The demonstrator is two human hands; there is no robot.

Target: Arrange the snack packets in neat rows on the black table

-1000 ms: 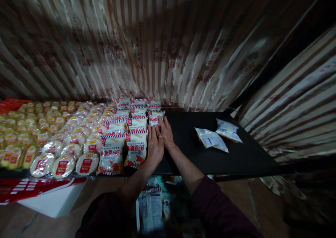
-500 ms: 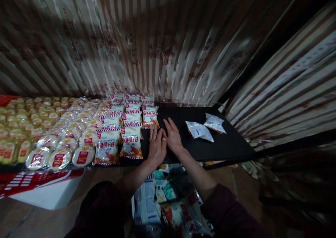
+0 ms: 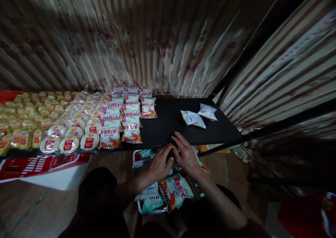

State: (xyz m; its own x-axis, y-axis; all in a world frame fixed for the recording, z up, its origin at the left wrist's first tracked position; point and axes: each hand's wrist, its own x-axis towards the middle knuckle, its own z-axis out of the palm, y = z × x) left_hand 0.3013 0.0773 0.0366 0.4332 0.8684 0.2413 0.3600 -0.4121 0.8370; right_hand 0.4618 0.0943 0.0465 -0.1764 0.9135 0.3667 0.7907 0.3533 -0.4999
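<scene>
My left hand hovers over a basket of snack bags at the shelf's front edge, its fingers loosely bent and thumb apart. Beside it my right hand has spread fingers, and its inner fingers come close to the left fingertips. Neither hand holds anything that I can see. Below them lies a large white and orange snack bag among other bags in the basket. On the black shelf, small printed snack bags stand in rows left of my hands. Two small bags lie face down to the right.
Round wrapped rice crackers and yellow wrapped snacks fill the shelf's left side. A red and white box sits beneath them. Striped sheeting hangs behind, and a dark frame bar slants at the right.
Both hands have drawn back from the shelf top, down toward the basket. The view has shifted, showing more of the basket. The bags on the shelf look undisturbed.
</scene>
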